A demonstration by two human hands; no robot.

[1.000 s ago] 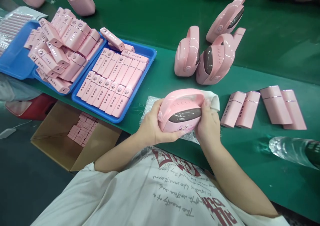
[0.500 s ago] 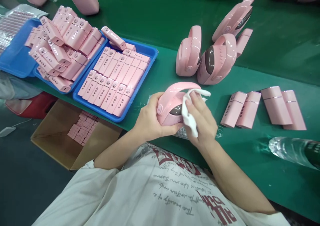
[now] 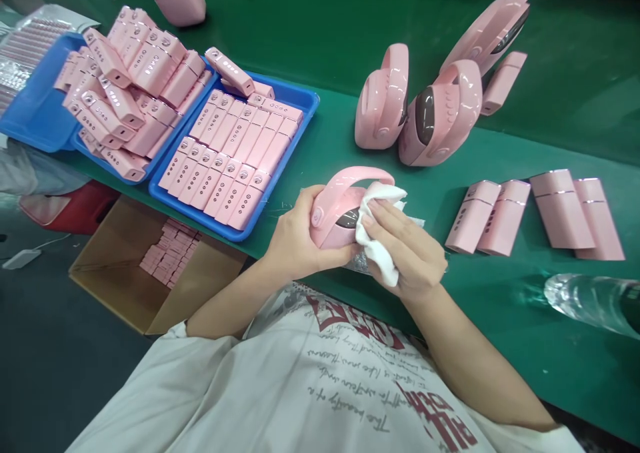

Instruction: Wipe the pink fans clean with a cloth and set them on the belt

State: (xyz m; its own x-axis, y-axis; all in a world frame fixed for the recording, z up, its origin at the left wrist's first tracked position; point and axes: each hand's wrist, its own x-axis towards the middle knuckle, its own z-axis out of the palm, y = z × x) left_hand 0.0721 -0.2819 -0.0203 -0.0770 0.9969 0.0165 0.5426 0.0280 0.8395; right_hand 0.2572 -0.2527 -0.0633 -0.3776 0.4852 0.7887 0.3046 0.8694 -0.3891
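The right hand has moved the cloth partly across the pink device.

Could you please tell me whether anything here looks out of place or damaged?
One pink stick lies askew at the far left corner of the right-hand blue tray, out of line with its rows. Pieces heaped left of it look jumbled. No damage shows, though the white cloth partly hides the pink device.

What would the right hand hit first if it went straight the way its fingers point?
Likely the held pink device, just past the cloth under the right hand; depth is unclear.
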